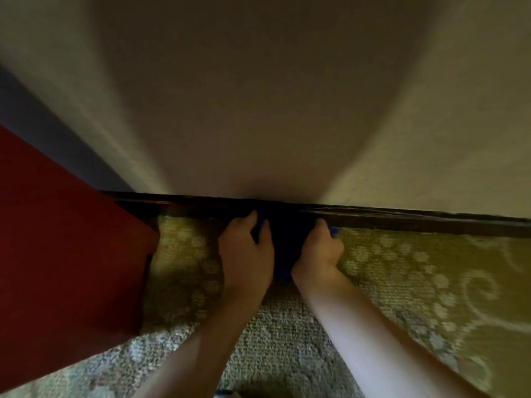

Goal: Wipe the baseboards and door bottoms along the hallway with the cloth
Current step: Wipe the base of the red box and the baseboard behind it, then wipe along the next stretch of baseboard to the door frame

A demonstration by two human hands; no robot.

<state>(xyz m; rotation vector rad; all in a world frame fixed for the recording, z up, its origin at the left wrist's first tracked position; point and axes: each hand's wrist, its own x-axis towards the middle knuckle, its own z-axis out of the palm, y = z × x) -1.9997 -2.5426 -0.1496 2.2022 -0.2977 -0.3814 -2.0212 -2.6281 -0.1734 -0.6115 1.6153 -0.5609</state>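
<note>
A dark blue cloth [286, 239] is bunched against the dark wooden baseboard [402, 221] at the foot of a pale wall [258, 110]. My left hand [244, 248] grips the cloth's left side, fingers curled over it and reaching up to the baseboard. My right hand [319, 251] grips the cloth's right side, with a blue corner showing past its knuckles. Most of the cloth lies in shadow between the two hands.
A dark red panel or piece of furniture [66, 268] stands close on the left, covering the baseboard's left end. Patterned yellow-green carpet [416, 282] runs along the wall to the right and under my forearms.
</note>
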